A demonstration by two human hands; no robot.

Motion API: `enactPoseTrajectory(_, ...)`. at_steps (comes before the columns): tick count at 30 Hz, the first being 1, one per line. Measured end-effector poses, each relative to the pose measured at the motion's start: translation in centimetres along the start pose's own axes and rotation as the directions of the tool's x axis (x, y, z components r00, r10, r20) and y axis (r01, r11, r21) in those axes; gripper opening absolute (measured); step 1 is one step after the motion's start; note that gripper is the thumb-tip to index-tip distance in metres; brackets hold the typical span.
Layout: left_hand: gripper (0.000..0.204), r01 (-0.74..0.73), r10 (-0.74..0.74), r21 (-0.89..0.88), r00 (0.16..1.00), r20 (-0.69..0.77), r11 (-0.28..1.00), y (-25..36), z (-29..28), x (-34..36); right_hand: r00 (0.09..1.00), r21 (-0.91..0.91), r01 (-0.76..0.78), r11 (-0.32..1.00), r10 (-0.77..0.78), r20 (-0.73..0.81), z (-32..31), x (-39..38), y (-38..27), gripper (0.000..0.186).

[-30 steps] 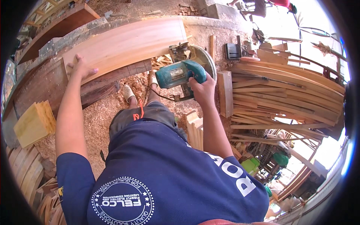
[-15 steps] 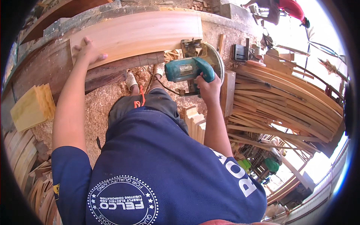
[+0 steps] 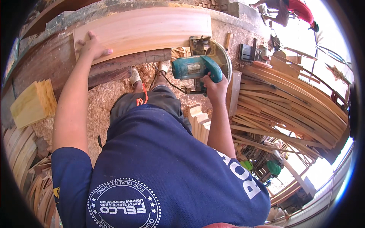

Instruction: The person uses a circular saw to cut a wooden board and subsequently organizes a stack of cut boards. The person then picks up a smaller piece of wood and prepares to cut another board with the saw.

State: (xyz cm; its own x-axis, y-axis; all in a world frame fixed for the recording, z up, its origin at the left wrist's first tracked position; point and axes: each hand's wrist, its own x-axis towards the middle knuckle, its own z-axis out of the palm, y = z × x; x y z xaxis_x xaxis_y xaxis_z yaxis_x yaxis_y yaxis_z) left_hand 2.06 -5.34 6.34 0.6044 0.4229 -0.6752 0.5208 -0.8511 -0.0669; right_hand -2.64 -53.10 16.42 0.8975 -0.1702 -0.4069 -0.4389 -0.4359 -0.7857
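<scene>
A wide pale board [image 3: 144, 30] lies across a dark timber bench [image 3: 114, 72]. My left hand [image 3: 92, 48] rests flat on the board's left end, fingers spread. My right hand [image 3: 216, 85] is wrapped round the rear handle of a teal circular saw [image 3: 190, 68]. The saw's base touches the board's near right corner, and its round guard stands just beyond the right end. A thin pencil-like line runs close to that end. The blade's cutting edge is hidden.
Yellowish boards [image 3: 32, 102] are stacked at the left. Long wooden strips [image 3: 289, 102] are piled at the right. Moulded wood pieces [image 3: 199, 121] stand near my right forearm. A cord [image 3: 173, 84] trails by my feet over shavings. A person in red [image 3: 300, 11] is at the far right.
The board, my left hand and the saw in my right hand appear slightly further right in view. The saw stays against the board's right end.
</scene>
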Motion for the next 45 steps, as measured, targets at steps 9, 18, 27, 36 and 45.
enactPoseTrajectory(9,0.139,0.041,-0.041,0.024,0.999,0.0,0.999,0.0,0.4,0.6,1.0,-0.001,0.003,1.0,-0.003,-0.006,0.2,0.0,0.1,0.013)
enactPoseTrajectory(18,0.133,0.005,-0.004,0.04,1.0,-0.016,0.999,-0.7,1.5,1.8,1.0,-0.022,0.008,1.0,-0.008,-0.017,0.4,0.0,0.0,0.012)
enactPoseTrajectory(27,0.138,0.017,-0.017,0.055,1.0,0.013,0.998,0.2,0.2,0.4,0.999,-0.012,-0.002,1.0,0.002,-0.032,0.6,-0.1,1.0,0.01)
enactPoseTrajectory(36,0.14,0.062,-0.063,0.054,0.998,0.017,0.997,0.6,-0.2,0.0,0.996,0.025,0.05,0.998,-0.048,-0.072,1.3,-0.2,1.9,0.009)
enactPoseTrajectory(45,0.146,0.092,-0.091,-0.037,0.996,0.016,0.995,0.6,-0.6,-0.6,0.998,0.08,0.007,0.997,-0.002,-0.06,1.8,0.4,1.6,0.008)
